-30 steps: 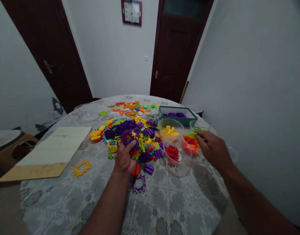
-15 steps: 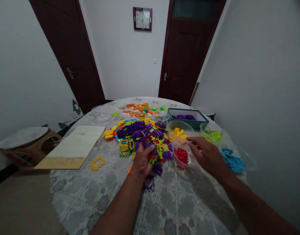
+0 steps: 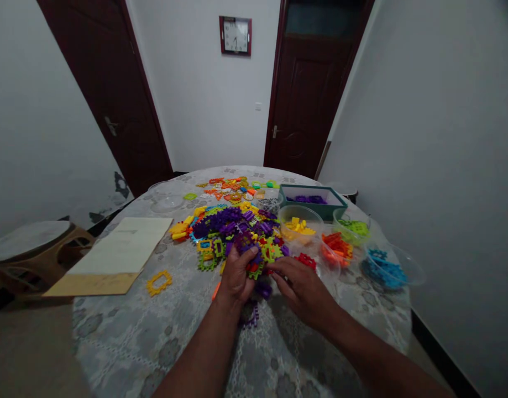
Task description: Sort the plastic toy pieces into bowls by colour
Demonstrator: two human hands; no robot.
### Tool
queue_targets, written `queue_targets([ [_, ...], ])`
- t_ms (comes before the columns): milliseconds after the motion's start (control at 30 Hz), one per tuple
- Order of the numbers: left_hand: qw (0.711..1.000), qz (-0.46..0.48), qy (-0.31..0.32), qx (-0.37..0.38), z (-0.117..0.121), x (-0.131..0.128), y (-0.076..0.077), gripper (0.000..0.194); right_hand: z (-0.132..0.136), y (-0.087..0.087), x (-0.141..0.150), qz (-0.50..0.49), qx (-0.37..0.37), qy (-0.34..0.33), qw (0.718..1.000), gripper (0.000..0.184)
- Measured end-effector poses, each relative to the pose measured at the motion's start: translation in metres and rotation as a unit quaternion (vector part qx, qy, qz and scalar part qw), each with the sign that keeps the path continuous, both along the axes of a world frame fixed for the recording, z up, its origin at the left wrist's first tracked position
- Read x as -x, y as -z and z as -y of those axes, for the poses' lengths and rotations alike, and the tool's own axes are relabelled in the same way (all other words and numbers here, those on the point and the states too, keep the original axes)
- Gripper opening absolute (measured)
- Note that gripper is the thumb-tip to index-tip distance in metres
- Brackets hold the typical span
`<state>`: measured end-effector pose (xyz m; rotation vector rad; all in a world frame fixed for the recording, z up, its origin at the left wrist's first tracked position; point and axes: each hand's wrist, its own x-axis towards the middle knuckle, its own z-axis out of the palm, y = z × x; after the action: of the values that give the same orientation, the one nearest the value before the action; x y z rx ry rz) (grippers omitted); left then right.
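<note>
My left hand is closed around a small stack of toothed plastic building pieces, purple, green and red, at the near edge of a mixed heap. Close on its right, my right hand is low over the table with thumb and fingertips pinched together. A bit of red shows at those fingertips, too small to name. Behind the right hand, red pieces are partly hidden. A purple toothed frame lies under my left wrist, and a purple tube-like piece rests between the hands.
Clear bowls hold yellow, orange, green and blue pieces on the right. Behind them stands a green-edged box with purple pieces. To the left lie a yellow frame and an open paper folder.
My right hand has moved from the orange pieces' bowl, where a green piece was at its fingertips, leftward to beside my left hand. My left hand keeps its stack. The camera view has shifted.
</note>
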<state>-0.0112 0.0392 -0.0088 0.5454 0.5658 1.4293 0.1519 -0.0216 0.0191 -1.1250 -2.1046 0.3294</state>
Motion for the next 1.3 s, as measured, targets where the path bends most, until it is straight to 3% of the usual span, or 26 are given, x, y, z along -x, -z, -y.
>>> queue_targets([
  [167, 0.999, -0.011, 0.006, 0.029, -0.004, 0.006, 0.002, 0.06, -0.007, -0.022, -0.042, -0.011, -0.029, 0.12, 0.992, 0.022],
  [367, 0.999, -0.009, 0.036, 0.031, 0.001, 0.005, 0.0, 0.06, -0.061, -0.035, -0.156, 0.051, -0.089, 0.352, 0.93, 0.033],
  [433, 0.998, -0.009, 0.048, 0.026, 0.003, 0.005, -0.001, 0.061, -0.077, -0.033, -0.185, 0.091, -0.102, 0.386, 0.912, 0.036],
  [500, 0.998, -0.006, 0.061, 0.023, 0.004, 0.005, -0.001, 0.063, -0.084, -0.029, -0.195, 0.119, -0.131, 0.39, 0.904, 0.038],
  [567, 0.997, 0.001, 0.073, 0.02, 0.005, 0.005, -0.001, 0.066, -0.081, -0.026, -0.185, 0.122, -0.154, 0.361, 0.911, 0.037],
  [633, 0.996, 0.005, 0.085, 0.019, 0.006, 0.006, -0.002, 0.067, -0.068, -0.024, -0.156, 0.101, -0.142, 0.309, 0.935, 0.036],
  [767, 0.994, 0.004, 0.112, 0.013, 0.009, 0.006, -0.003, 0.069, -0.034, -0.024, -0.079, 0.039, -0.038, 0.192, 0.98, 0.034],
  [900, 0.99, -0.003, 0.144, -0.003, 0.012, 0.006, -0.004, 0.069, -0.019, -0.024, -0.028, 0.016, 0.021, 0.113, 0.993, 0.034],
  [1100, 0.987, -0.008, 0.158, -0.015, 0.012, 0.006, -0.002, 0.062, -0.025, -0.022, -0.013, -0.003, 0.05, 0.113, 0.992, 0.033],
  [1300, 0.984, -0.011, 0.176, -0.018, 0.01, 0.009, -0.001, 0.067, -0.029, -0.02, -0.013, -0.06, 0.149, 0.117, 0.98, 0.042],
])
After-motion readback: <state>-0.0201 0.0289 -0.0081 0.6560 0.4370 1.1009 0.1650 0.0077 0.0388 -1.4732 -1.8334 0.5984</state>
